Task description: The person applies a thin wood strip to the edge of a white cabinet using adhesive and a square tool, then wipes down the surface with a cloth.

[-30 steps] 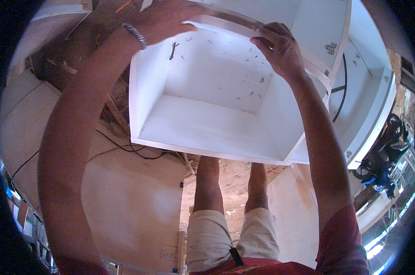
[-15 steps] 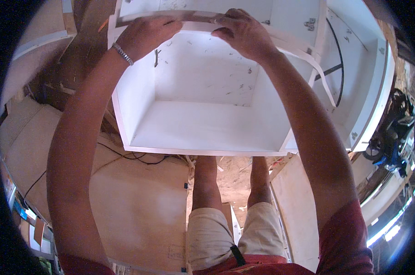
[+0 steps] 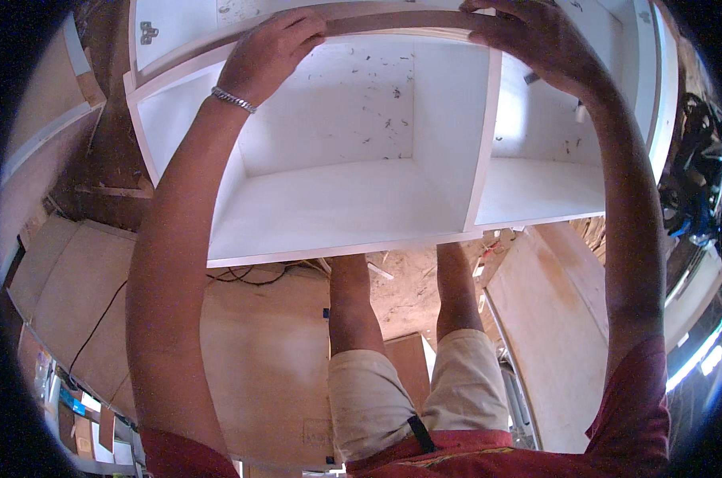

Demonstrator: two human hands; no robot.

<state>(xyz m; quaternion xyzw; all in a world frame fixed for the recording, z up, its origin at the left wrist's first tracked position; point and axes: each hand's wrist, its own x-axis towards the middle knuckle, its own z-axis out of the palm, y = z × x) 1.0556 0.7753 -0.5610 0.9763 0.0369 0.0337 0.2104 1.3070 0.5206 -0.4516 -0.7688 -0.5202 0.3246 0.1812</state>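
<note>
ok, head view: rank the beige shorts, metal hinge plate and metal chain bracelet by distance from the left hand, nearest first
From the left hand:
1. metal chain bracelet: on its wrist
2. metal hinge plate: off to its left
3. beige shorts: well below it, low in the picture

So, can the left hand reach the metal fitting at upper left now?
Probably yes: the metal fitting shows uncovered, to the left of the left hand, though that hand is at the brown strip.
</note>
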